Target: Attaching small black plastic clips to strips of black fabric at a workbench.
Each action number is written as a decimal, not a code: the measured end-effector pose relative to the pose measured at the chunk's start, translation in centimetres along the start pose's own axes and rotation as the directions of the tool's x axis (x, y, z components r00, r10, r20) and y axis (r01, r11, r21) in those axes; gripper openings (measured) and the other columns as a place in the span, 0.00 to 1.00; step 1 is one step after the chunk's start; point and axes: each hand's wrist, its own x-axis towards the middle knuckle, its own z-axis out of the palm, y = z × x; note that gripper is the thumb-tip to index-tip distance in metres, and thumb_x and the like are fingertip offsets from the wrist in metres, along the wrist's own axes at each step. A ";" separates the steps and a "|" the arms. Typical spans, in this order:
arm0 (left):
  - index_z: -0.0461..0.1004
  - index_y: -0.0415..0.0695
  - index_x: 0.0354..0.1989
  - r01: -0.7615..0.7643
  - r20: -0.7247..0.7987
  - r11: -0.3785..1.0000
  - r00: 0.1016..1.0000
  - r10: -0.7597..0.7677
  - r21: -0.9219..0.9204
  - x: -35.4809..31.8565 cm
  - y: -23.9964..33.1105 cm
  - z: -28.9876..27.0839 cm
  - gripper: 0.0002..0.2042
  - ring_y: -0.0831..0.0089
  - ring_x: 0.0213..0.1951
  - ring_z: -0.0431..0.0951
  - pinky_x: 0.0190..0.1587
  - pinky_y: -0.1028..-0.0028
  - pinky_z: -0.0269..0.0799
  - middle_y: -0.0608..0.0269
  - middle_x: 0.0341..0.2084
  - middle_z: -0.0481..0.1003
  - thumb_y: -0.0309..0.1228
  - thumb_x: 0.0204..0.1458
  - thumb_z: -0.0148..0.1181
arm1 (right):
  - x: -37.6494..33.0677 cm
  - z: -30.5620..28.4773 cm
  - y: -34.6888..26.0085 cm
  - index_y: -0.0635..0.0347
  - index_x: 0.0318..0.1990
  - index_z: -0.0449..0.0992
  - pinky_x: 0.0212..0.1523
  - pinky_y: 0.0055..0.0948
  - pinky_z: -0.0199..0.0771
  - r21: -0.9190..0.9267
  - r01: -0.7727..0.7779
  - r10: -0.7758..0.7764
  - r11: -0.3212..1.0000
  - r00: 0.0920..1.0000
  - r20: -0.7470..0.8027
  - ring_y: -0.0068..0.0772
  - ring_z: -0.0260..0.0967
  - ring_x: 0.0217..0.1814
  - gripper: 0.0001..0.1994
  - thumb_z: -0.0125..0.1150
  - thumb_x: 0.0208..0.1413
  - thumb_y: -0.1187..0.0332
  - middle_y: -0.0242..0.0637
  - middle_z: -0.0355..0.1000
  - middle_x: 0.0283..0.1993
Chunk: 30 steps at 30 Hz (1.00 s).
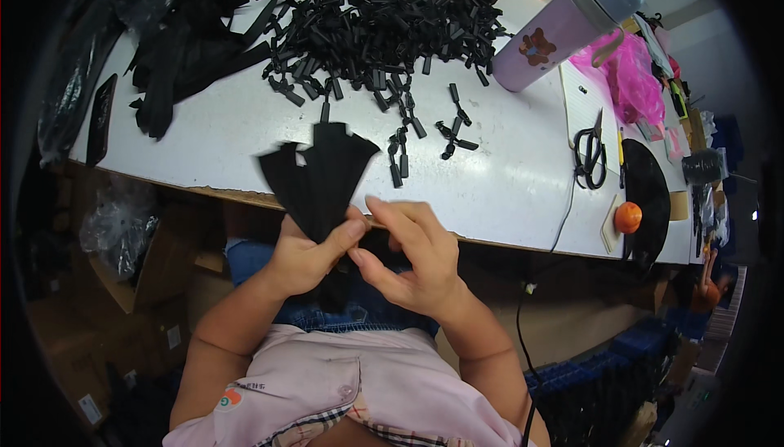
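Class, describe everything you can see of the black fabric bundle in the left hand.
The black fabric bundle looks like matte cloth strips layered together. Gripped in the left hand, it narrows toward the thumb and fans out upward into blunt ends with a notch between them. In the picture, the fan overlaps the near edge of the white table, and its left tip is blurred. The right hand is close by; whether it touches the cloth is unclear.

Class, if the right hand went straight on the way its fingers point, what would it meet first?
Probably the bare left hand holding the flat black fabric strips, though depth there is unclear.
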 end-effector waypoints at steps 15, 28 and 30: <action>0.64 0.39 0.36 -0.276 0.029 0.946 0.958 0.285 -0.171 0.0 0.0 1.0 0.07 0.81 0.22 0.67 0.20 0.84 0.64 0.63 0.27 0.64 0.22 0.49 0.50 | -0.6 0.6 0.6 0.69 0.29 0.69 0.16 0.14 0.60 0.634 -0.459 0.388 0.622 0.884 0.259 0.16 0.60 0.18 0.03 0.50 0.50 0.77 0.35 0.66 0.22; 0.63 0.36 0.35 0.047 -0.126 0.882 0.985 -0.119 -0.468 0.5 1.2 1.5 0.10 0.74 0.24 0.71 0.22 0.77 0.70 0.59 0.20 0.66 0.30 0.50 0.49 | 6.3 -0.1 5.1 0.65 0.23 0.68 0.20 0.32 0.64 -0.718 -0.148 0.218 0.680 0.976 0.005 0.39 0.65 0.18 0.08 0.54 0.44 0.69 0.41 0.67 0.20; 0.64 0.39 0.33 0.080 -0.073 0.955 0.992 -0.105 -0.286 0.4 0.9 1.0 0.09 0.78 0.22 0.68 0.23 0.81 0.65 0.62 0.19 0.66 0.31 0.48 0.51 | 6.8 0.0 5.4 0.64 0.22 0.68 0.22 0.34 0.64 -0.724 -0.171 0.266 0.668 0.964 0.018 0.43 0.65 0.21 0.08 0.54 0.44 0.68 0.42 0.67 0.21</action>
